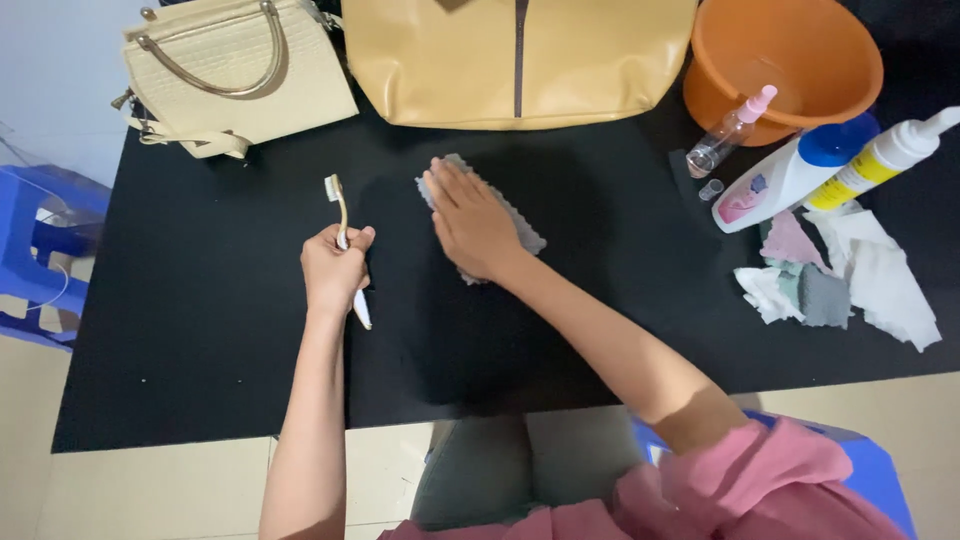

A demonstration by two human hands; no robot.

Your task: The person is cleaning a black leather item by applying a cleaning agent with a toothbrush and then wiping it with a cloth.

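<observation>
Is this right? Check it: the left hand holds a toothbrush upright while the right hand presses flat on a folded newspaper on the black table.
One thing is wrong. In the head view, the right hand presses flat on a grey cloth, not a newspaper. The rest stands: the left hand holds the toothbrush upright over the black table.

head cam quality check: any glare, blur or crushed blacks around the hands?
Head view: even, soft light with no hard shadows; the black mat reads as flat black with almost no texture. Soft sheen on the tan bag, nothing blown out. Left hand with the toothbrush is sharp; right hand on the grey cloth looks slightly soft. Wide-angle stretch at the edges.
</observation>
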